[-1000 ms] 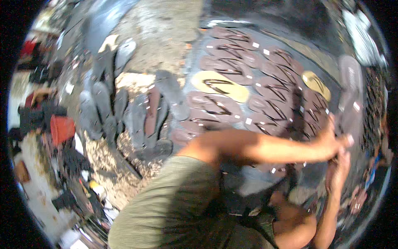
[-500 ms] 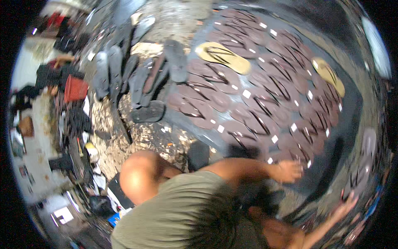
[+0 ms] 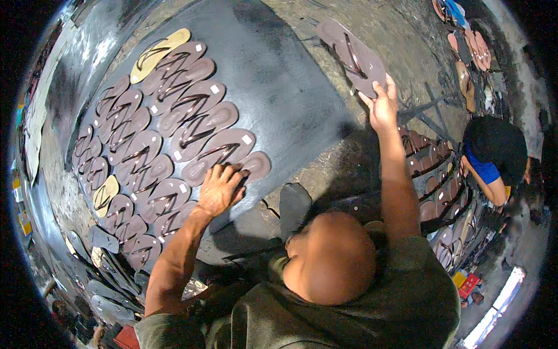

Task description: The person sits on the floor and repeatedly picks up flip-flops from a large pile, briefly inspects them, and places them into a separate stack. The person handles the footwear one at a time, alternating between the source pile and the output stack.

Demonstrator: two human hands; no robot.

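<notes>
My right hand (image 3: 381, 107), arm stretched forward, grips one end of a purple-brown flip-flop (image 3: 354, 55) with a dark strap, thumb on top. That flip-flop is off to the right of the grey sheet (image 3: 285, 104). On the sheet, rows of similar flip-flops (image 3: 174, 195) overlap, several with small white stickers. My left hand (image 3: 221, 189) rests palm down on the nearest of these, fingers bent and a little apart over the strap of one flip-flop (image 3: 224, 148) and beside the bare end of another (image 3: 256, 166). Whatever lies beneath its fingertips is hidden.
Two yellow flip-flops (image 3: 160, 55) lie among the brown ones. Dark grey soles (image 3: 107, 285) are heaped at the lower left. Beyond my right arm are more brown flip-flops (image 3: 433, 168) in rows and another person (image 3: 494, 163) bending down. My knee (image 3: 331, 256) is close below the sheet.
The view has swung right, bringing the sheet to the left side. My right hand, earlier low at the right, is now raised forward with a flip-flop. My left hand stays over the rows.
</notes>
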